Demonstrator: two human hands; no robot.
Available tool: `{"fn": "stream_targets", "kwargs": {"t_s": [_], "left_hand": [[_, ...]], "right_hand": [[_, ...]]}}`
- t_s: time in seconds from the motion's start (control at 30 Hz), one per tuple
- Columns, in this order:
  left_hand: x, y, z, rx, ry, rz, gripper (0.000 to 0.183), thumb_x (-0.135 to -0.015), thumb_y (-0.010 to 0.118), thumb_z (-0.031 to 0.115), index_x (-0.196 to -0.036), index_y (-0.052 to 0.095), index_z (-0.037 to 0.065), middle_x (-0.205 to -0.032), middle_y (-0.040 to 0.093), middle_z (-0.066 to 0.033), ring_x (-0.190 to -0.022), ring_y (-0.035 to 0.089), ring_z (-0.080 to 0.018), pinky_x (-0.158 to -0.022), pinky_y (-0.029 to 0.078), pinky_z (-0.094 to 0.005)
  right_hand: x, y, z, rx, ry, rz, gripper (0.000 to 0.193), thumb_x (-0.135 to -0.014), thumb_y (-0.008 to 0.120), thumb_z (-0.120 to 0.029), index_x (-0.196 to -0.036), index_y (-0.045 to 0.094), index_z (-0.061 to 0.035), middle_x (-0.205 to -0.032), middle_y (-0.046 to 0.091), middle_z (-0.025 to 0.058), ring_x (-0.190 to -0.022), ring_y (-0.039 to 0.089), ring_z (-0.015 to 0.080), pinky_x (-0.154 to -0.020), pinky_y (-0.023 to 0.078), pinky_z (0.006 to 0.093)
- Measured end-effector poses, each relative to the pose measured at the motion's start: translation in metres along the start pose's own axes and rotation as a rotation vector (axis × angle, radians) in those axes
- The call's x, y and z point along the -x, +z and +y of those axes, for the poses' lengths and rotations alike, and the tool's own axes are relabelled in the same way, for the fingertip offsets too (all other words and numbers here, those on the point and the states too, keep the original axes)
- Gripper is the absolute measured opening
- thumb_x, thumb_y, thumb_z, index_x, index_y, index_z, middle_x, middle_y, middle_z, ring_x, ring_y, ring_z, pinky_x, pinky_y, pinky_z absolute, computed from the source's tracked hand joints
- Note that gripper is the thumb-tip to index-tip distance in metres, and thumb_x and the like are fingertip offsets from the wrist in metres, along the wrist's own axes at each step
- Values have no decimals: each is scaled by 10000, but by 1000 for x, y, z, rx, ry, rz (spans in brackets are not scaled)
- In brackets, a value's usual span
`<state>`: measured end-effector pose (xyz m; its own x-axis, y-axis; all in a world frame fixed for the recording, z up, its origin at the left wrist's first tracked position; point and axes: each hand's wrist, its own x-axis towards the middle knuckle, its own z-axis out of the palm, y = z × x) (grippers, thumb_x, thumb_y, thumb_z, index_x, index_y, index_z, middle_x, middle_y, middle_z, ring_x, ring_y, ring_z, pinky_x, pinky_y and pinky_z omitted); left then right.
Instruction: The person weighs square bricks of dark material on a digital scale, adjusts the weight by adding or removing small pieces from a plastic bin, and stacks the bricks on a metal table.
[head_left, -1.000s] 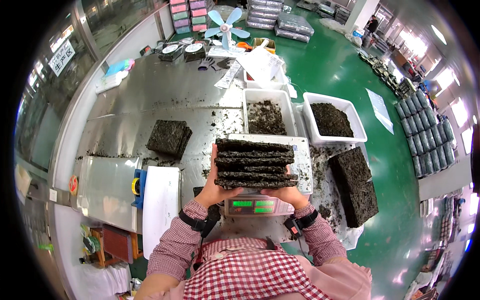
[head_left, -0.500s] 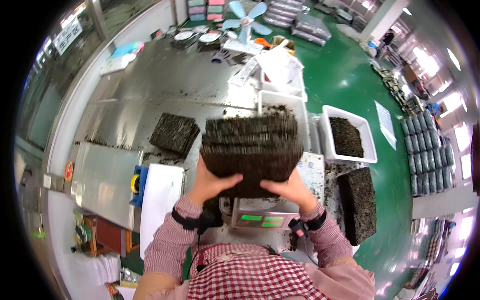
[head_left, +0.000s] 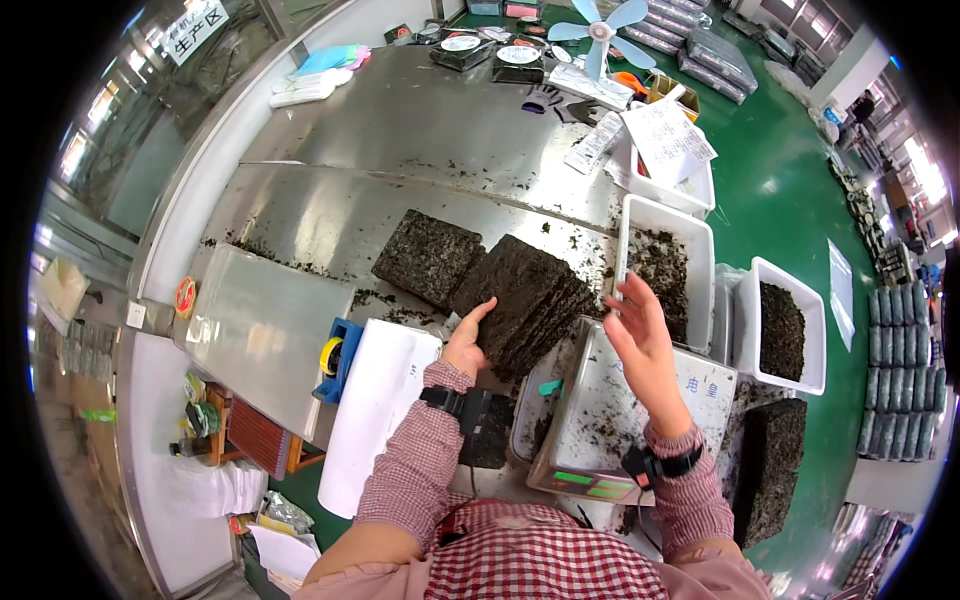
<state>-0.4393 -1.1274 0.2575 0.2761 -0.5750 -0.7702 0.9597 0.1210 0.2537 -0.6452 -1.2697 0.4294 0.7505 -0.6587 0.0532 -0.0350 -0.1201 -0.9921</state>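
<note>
A thick square stack of dark, layered sheets (head_left: pixel 520 300), which look like dried seaweed, sits on the metal table. It lies close against a second dark stack (head_left: pixel 425 258) on its left. My left hand (head_left: pixel 465 345) grips the near left edge of the first stack, thumb along the top; its other fingers are partly hidden. My right hand (head_left: pixel 645 340) is raised over the scale (head_left: pixel 610 415), fingers apart and holding nothing, to the right of the stack. Dark crumbs cover the scale's plate, and its green display is lit.
A white bin (head_left: pixel 706 245) with dark scraps stands behind the scale; another white bin (head_left: pixel 816 340) holds more scraps. At right is a tall dark stack (head_left: pixel 775 465). White paper (head_left: pixel 375 410) and a blue tape dispenser (head_left: pixel 343 350) lie left. A fan (head_left: pixel 600 32) stands far back.
The stack both hands held over the scale is now on the table beside the other stack. My right hand has let go and opened. The view has shifted left.
</note>
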Motion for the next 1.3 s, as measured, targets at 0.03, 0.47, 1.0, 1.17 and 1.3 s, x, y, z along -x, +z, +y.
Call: {"fn": "stream_targets", "kwargs": {"t_s": [0.03, 0.47, 1.0, 1.17, 1.3], "left_hand": [[-10, -4, 0, 11, -21, 62, 471, -826, 789, 286, -1164, 636, -5, -1192, 646, -150, -1074, 620, -300, -962, 487, -477], [-96, -113, 23, -1085, 954, -258, 559, -925, 566, -22, -1465, 437, 43, -1481, 456, -121, -1357, 421, -217, -1122, 338, -332], [65, 1, -14, -837, 758, 277, 719, -945, 638, 407, -1504, 350, 57, -1324, 319, -118, -1145, 341, -203, -826, 352, -362], [152, 48, -85, -941, 1355, 165, 521, -959, 659, 175, -1369, 405, -22, -1337, 469, -142, -1249, 466, -239, -1066, 379, -384], [211, 61, -167, -963, 1239, -469, 333, -936, 568, 2, -1257, 480, -13, -1171, 574, -121, -1118, 543, -216, -989, 439, -351]], "right_hand": [[10, -4, 3, 28, -6, -2, 653, -937, 653, -94, -1494, 319, -20, -1415, 467, 172, -1258, 528, 256, -1037, 437, 376], [246, -227, 77, 650, 206, 974, 520, -923, 656, -71, -1396, 448, -8, -1302, 546, 139, -1108, 591, 215, -964, 465, 339], [478, -390, 159, -577, 604, 1416, 487, -834, 780, -313, -1198, 604, -42, -1115, 677, 69, -997, 659, 201, -844, 534, 367], [500, -334, 120, -664, 293, 1434, 413, -871, 727, -225, -1202, 605, -12, -1101, 686, 79, -977, 670, 200, -834, 545, 333], [493, -277, 73, -847, 157, 1280, 379, -904, 671, -190, -1201, 591, 32, -1109, 682, 136, -946, 701, 240, -854, 588, 376]]}}
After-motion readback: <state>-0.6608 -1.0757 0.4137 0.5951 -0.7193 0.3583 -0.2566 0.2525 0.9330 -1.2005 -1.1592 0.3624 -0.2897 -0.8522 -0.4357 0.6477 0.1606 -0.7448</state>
